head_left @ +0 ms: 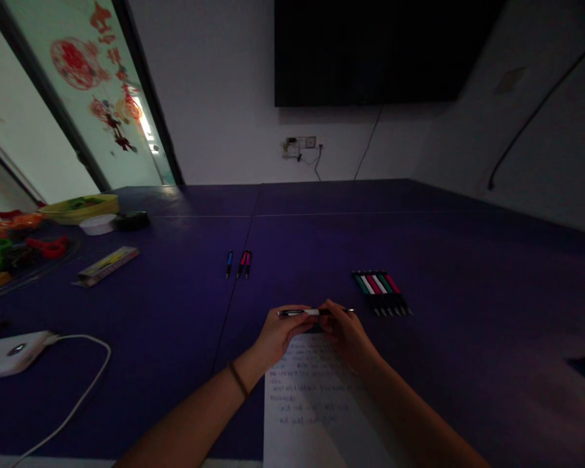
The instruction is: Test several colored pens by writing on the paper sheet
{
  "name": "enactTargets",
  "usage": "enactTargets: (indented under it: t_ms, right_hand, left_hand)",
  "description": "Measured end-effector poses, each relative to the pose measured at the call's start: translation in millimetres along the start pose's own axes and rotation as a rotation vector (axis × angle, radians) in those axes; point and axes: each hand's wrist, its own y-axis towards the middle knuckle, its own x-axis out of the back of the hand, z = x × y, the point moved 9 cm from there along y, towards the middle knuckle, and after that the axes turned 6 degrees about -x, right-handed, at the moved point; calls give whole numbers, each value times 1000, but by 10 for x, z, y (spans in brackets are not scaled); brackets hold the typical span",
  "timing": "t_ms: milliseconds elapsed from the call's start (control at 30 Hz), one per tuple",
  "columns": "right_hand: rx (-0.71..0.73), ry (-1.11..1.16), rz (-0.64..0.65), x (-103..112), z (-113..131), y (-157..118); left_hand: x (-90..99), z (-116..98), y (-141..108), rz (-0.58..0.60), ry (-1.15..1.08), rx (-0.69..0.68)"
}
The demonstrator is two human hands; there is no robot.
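A black-and-white pen [312, 312] lies level between my two hands, just above the top of a handwritten sheet of paper [302, 406]. My left hand [281, 335] pinches its left part, and my right hand [344, 330] pinches the part toward its right tip. Right of my hands, several pens [381, 292] with green, white and pink barrels lie side by side in a row. Farther off to the left are a blue pen [229, 264] and two pink and purple pens [244, 264] close together.
On the purple table [175, 351] at left are a long thin box [108, 266], a yellow basket [80, 209], a white round lid or dish [99, 224], a black roll [132, 221] and a white power bank [14, 354] with a cable [106, 351]. A dark screen [375, 52] hangs on the wall.
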Motion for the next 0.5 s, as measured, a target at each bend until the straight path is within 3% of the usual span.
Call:
enactTargets:
  t_ms: [167, 367, 433, 500]
  right_hand:
    - [-44, 51, 29, 27, -11, 30]
    - [-33, -74, -117, 185, -10, 70]
    - [107, -198, -239, 332, 178, 47]
    - [354, -381, -411, 499, 483, -41]
  left_hand:
    - [26, -5, 7, -26, -21, -4]
    - [113, 5, 43, -71, -56, -31]
    - [163, -8, 55, -108, -76, -55]
    - [195, -17, 63, -132, -87, -69]
